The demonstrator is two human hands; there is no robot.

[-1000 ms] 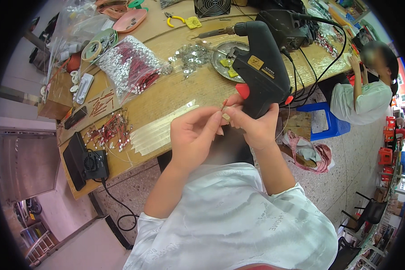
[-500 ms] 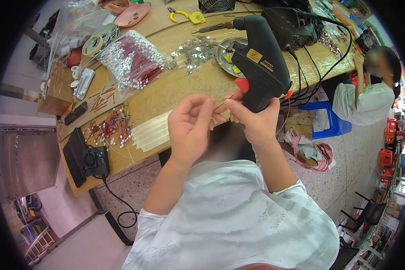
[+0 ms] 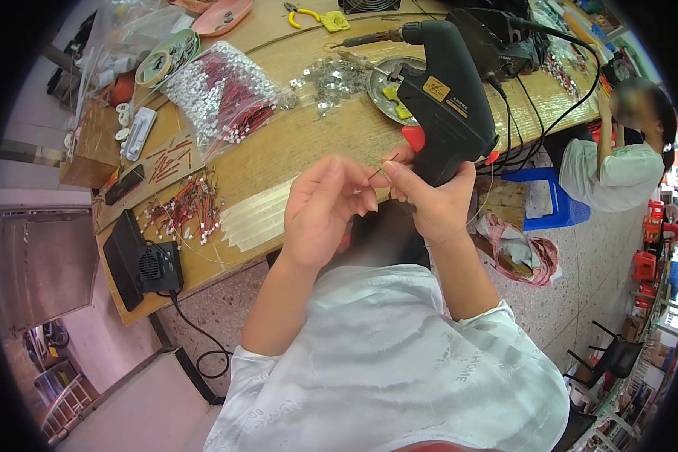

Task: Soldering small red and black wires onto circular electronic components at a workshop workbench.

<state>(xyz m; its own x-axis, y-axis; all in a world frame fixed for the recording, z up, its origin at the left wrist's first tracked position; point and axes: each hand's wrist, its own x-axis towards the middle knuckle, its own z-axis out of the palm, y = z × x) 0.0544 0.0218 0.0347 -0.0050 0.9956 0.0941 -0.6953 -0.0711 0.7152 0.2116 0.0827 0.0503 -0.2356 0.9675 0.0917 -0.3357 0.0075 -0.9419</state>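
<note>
Two bare hands of yours meet over the near edge of the table (image 3: 309, 143), with a black soldering gun (image 3: 459, 113) raised at your right. Its grip runs down into your right hand (image 3: 438, 211), whose fingers are wrapped around it, partly hidden; the red trigger (image 3: 413, 137) sits just above your forefinger. The gun's tall body has its long axis running away from you, up the view. At its far end the slim metal tip (image 3: 358, 38) turns off crosswise, pointing left over the tabletop.

Between your hands lies a thin wire (image 3: 377, 172), its long axis slanting from lower left up to the right. Your right thumb and forefinger meet at its right end. Your left hand (image 3: 313, 207) has its fingers loosely curled and somewhat spread, their tips at the wire's other end; whether they are closed on it, you cannot tell from this view.

Beyond the gun's body sits a round metal plate (image 3: 379, 104) with yellow sponge pieces (image 3: 404, 111). Left of it are scattered shiny metal pieces (image 3: 335, 89), and farther left a clear bag of red-and-white parts (image 3: 218, 94).
</note>
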